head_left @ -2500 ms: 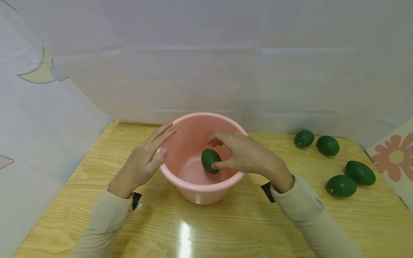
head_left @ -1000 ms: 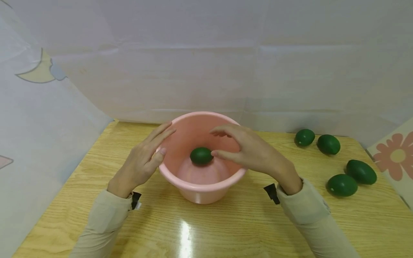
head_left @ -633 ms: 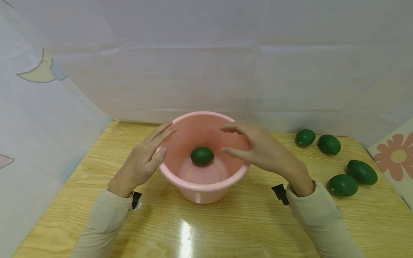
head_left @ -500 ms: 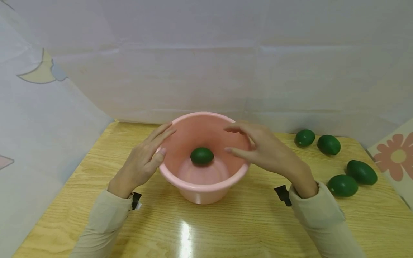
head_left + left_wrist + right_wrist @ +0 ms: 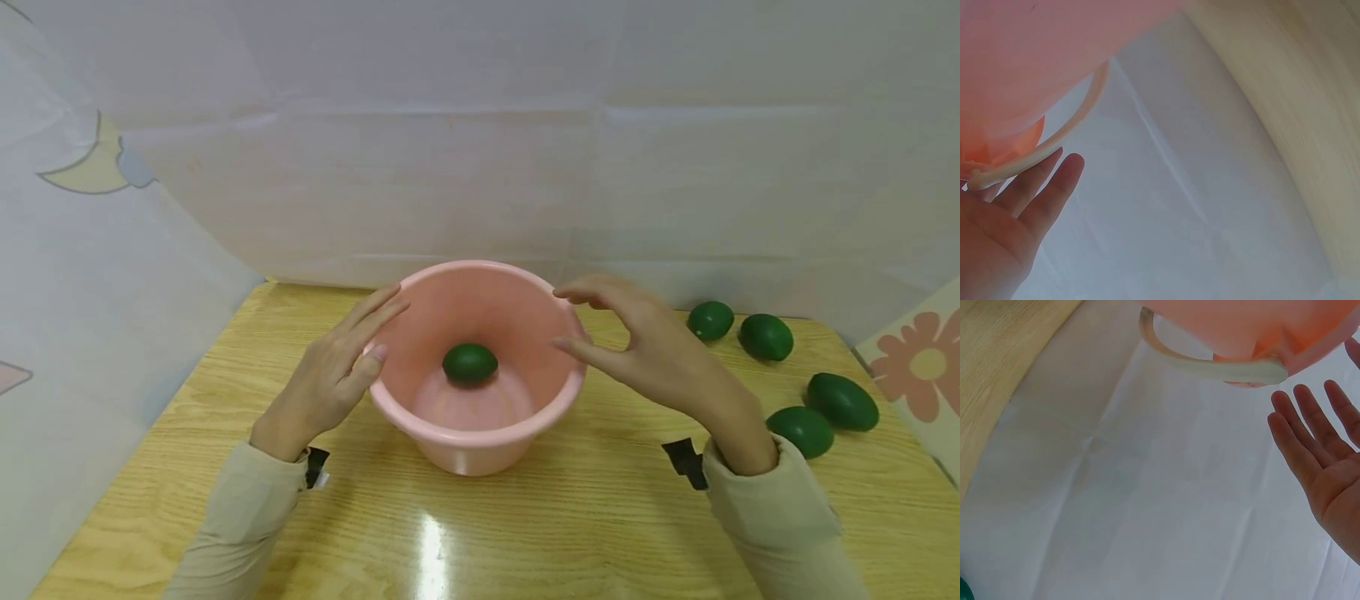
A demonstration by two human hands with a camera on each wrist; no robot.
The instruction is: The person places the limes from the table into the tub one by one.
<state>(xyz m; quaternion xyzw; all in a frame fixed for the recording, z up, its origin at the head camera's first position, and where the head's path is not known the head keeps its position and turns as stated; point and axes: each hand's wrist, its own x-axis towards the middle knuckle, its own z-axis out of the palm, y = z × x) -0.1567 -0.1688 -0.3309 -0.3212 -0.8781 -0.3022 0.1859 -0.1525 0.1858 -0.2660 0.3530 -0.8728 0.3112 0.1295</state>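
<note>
A pink bucket (image 5: 465, 442) stands on the table with one dark green, avocado-like fruit (image 5: 470, 364) lying on its bottom. My left hand (image 5: 326, 379) rests at the bucket's left rim, fingers extended and thumb over the inner side. In the left wrist view, its fingers (image 5: 1054, 194) lie by the pale handle (image 5: 1022, 164). My right hand (image 5: 652, 350) is off the right rim, holding nothing, with thumb and fingers spread apart. The right wrist view has its straight fingers (image 5: 1300, 447) just below the bucket's side.
Several more dark green fruits lie on the right of the wooden table (image 5: 480, 533), two at the back by the pale wall cloth (image 5: 450, 192) and two nearer, one of them (image 5: 842, 402) by the right edge. My right wrist partly covers the nearest fruit (image 5: 804, 432).
My right hand has released the green fruit into the bucket, where it settled sideways on the bottom. That hand has then drawn out to the right. My left hand stays at the rim.
</note>
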